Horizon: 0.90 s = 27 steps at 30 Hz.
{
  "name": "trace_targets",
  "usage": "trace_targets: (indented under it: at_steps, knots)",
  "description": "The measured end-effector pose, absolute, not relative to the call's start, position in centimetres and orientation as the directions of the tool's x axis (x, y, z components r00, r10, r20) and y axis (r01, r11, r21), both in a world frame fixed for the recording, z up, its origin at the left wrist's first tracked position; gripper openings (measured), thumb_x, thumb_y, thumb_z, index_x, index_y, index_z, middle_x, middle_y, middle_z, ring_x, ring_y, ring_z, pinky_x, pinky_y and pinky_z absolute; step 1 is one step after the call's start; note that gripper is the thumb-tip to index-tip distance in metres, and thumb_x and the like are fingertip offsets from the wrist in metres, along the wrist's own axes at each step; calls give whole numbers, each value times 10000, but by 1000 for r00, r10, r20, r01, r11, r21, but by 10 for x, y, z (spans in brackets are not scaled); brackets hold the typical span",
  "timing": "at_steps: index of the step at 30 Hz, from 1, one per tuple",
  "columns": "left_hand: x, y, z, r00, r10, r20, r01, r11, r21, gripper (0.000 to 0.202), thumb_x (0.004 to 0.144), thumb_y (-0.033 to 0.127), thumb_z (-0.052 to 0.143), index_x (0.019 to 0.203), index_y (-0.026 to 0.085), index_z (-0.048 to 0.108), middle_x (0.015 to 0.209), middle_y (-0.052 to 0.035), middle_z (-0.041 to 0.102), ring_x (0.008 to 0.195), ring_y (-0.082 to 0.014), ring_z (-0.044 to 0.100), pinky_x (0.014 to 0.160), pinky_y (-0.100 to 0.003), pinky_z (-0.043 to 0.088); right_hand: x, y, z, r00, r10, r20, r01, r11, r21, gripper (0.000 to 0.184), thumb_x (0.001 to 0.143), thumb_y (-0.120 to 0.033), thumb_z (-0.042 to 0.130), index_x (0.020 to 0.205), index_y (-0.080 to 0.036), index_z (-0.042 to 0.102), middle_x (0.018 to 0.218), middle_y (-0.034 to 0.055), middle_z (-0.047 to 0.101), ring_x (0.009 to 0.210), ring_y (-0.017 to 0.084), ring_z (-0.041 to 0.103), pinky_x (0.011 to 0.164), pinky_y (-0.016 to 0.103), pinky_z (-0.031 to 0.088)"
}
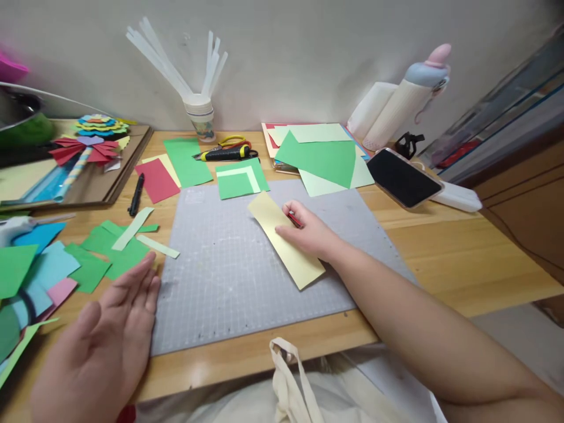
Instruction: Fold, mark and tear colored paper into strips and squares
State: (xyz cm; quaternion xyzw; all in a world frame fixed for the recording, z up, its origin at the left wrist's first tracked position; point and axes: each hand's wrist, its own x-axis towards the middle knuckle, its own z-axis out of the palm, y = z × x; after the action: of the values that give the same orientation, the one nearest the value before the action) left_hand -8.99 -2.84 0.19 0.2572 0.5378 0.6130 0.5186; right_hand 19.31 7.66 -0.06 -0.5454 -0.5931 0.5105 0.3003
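My right hand [304, 229] is closed on a pale yellow strip of paper [282, 238], thumb on top, above the right half of the grey cutting mat [220, 276]. A small dark red bit [295, 220] shows between thumb and fingers; I cannot make out what it belongs to. At the mat's left edge my left hand [110, 335] lies open, palm turned up, with nothing in it. Just beyond its fingertips are green paper pieces [94, 271] and two pale green strips [133, 228].
Behind the mat lie a utility knife [224, 154], red paper [157, 180] and a stack of coloured sheets [321, 158]. Paper cups [199, 111] hold white sticks. A phone [404, 177] and a bottle [399, 106] are at right, a black pen [137, 194] at left.
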Motion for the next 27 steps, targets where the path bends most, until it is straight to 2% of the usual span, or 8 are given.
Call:
trace_targets:
  at_steps: [2, 6, 10, 16, 18, 23, 27]
  knots:
    - [-83, -29, 11, -350, 902, -252, -383, 107, 917, 503, 853, 495, 472, 1198, 164, 629, 1356, -71, 594, 1375, -214, 412, 1227, -306, 237, 196, 77, 2, -265, 941, -209, 346, -110, -932, 276, 770, -287, 610, 879, -270, 358, 702, -77, 491, 560, 123, 498, 492, 244, 404]
    - [-72, -32, 19, -356, 885, -301, -427, 133, 894, 444, 873, 446, 461, 1145, 151, 651, 1324, -91, 617, 1364, -225, 427, 1250, -382, 143, 203, 79, 6, -326, 916, -235, 341, -118, -933, 275, 754, -279, 630, 875, -262, 384, 740, -62, 528, 565, 121, 516, 488, 246, 413]
    - [-66, -34, 22, -346, 899, -269, -411, 113, 905, 406, 898, 423, 424, 1097, 171, 672, 1331, -62, 615, 1378, -205, 405, 1253, -377, 88, 207, 79, 8, -354, 899, -258, 325, -140, -935, 277, 745, -283, 640, 870, -260, 394, 757, -53, 552, 564, 119, 530, 482, 240, 414]
    - [-62, -29, 27, -305, 904, -299, -416, 156, 896, 333, 862, 430, 522, 1053, 208, 679, 1348, -9, 604, 1426, -193, 319, 1245, -395, -42, 207, 80, 8, -333, 906, -261, 308, -157, -938, 266, 746, -269, 632, 863, -258, 394, 725, -55, 543, 554, 119, 528, 468, 233, 406]
    - [-63, -26, 25, -296, 910, -289, -418, 148, 896, 331, 860, 431, 524, 1056, 212, 675, 1334, -6, 614, 1426, -191, 318, 1248, -388, -35, 208, 80, 7, -319, 913, -254, 298, -158, -942, 269, 750, -259, 632, 862, -257, 387, 723, -55, 540, 561, 118, 532, 464, 226, 404]
    - [-68, -22, 15, -263, 938, -224, -383, 112, 917, 410, 888, 459, 490, 1155, 181, 629, 1329, -23, 614, 1397, -182, 362, 1253, -337, 78, 209, 80, 9, -311, 913, -263, 276, -179, -945, 261, 758, -252, 627, 861, -252, 387, 733, -49, 558, 558, 117, 539, 469, 230, 418]
    - [-71, -26, 9, -314, 916, -249, -374, 121, 919, 330, 876, 416, 528, 1113, 214, 638, 1370, 9, 583, 1412, -167, 337, 1253, -323, 86, 209, 80, 9, -314, 912, -263, 260, -184, -948, 255, 760, -258, 626, 866, -253, 393, 737, -51, 567, 567, 121, 551, 486, 236, 433]
